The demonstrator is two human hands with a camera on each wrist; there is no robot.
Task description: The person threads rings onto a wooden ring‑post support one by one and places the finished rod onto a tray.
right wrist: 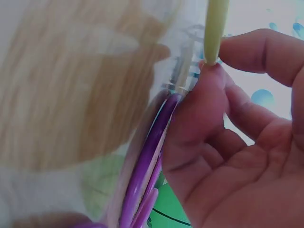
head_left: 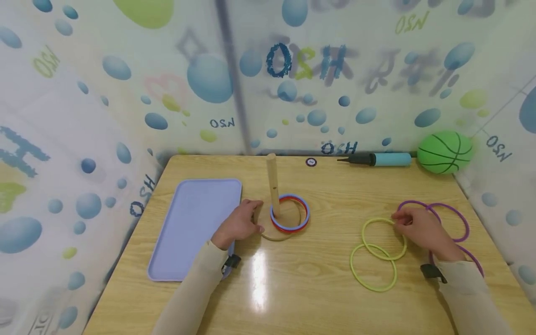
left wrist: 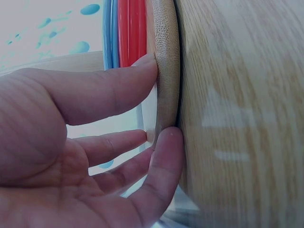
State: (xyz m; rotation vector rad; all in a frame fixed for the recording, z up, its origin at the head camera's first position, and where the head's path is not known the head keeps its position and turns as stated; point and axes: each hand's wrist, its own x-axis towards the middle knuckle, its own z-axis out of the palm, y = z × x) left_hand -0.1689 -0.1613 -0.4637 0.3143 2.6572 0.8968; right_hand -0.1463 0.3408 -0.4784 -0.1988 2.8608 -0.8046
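My left hand (head_left: 240, 221) holds the rim of a round wooden base (left wrist: 168, 71), thumb and fingertips spread along its edge. A wooden post (head_left: 272, 179) stands upright from that base. A blue ring (head_left: 308, 213) and a red ring (head_left: 291, 231) lie stacked around the post. Over on the right, my right hand (head_left: 423, 228) pinches a yellow ring (right wrist: 216, 28) between thumb and index finger. Another yellow ring (head_left: 377, 291) overlaps it on the table. Several purple rings (head_left: 450, 204) lie beside and partly beneath the right hand and wrist.
A lavender tray (head_left: 194, 214) lies left of the base, partly under my left forearm. Along the table's back edge are a small dark round disc (head_left: 311, 162), a blue and black hand pump (head_left: 387, 159) and a green basketball (head_left: 445, 152). Patterned walls (head_left: 268, 93) surround the table.
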